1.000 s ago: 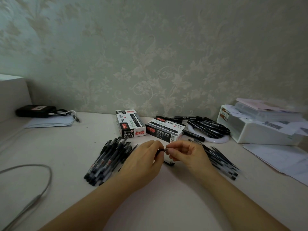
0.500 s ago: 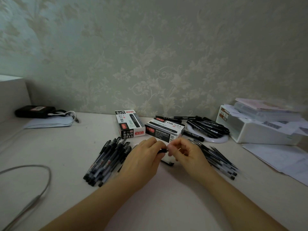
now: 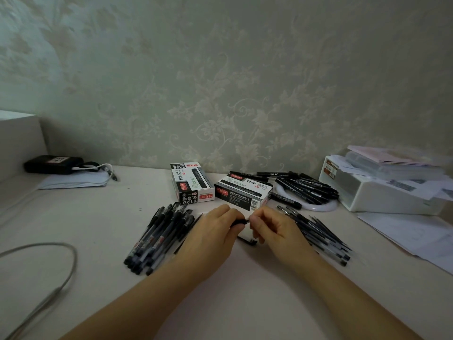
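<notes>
Pen (image 3: 239,221) sits mid-desk, gripped in the left hand (image 3: 213,231) and pinched by the right hand (image 3: 274,229), the two drawn closer than a second ago, so I'd say its tip is seating; finished pens (image 3: 159,239) lie at nine o'clock

"1120" on left marker box (image 3: 193,186) and right marker box (image 3: 242,192)

Left hand (image 3: 215,233) curled; right hand (image 3: 273,229) pinching; close together.
</notes>
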The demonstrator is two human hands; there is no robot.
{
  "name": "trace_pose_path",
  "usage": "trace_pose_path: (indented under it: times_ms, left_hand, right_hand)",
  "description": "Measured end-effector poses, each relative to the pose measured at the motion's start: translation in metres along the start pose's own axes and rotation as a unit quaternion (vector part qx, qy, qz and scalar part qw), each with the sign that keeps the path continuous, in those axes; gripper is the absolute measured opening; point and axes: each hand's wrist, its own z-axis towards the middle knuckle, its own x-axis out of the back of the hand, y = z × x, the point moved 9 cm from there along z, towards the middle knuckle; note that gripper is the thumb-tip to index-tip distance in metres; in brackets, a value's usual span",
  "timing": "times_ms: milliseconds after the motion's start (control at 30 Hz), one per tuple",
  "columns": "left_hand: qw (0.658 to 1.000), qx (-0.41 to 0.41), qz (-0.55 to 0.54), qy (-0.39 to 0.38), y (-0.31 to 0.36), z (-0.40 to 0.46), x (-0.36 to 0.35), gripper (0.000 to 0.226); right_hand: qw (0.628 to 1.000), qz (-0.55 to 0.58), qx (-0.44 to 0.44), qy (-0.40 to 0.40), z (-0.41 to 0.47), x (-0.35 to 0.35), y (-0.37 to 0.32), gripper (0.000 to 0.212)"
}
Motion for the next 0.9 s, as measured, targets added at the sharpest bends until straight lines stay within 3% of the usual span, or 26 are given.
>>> trace_pose_path:
  times_ms: [133,367,533,633,700,767,900]
  left_hand:
    - [1.000,-0.022,-0.008,0.019,0.005,0.001,0.008,0.005]
    - [0.997,-0.028,0.016,0.067,0.009,0.001,0.020,0.006]
    - [0.997,0.031,0.028,0.067,-0.005,-0.003,0.015,0.013]
    - [0.995,0.067,0.033,0.070,-0.018,-0.003,0.016,0.017]
    - [0.994,0.080,0.047,0.056,-0.024,-0.004,0.014,0.020]
    - [0.994,0.084,0.063,0.024,-0.027,-0.004,0.008,0.023]
    - [0.992,0.085,0.090,-0.019,-0.031,-0.004,0.000,0.026]
  right_hand:
    - [0.999,0.042,-0.023,-0.012,0.002,-0.002,0.006,0.029]
    - [0.995,0.089,-0.049,0.005,0.003,-0.006,0.005,0.034]
    - [0.996,-0.038,-0.057,0.052,-0.002,-0.002,0.010,0.038]
    - [0.978,-0.204,-0.034,0.013,-0.003,-0.004,0.014,0.030]
    - [0.971,-0.236,-0.019,-0.012,-0.003,-0.008,0.014,0.018]
    - [0.978,-0.209,-0.015,-0.012,-0.003,-0.008,0.012,0.009]
    - [0.995,-0.086,-0.039,0.025,-0.002,0.003,0.013,0.011]
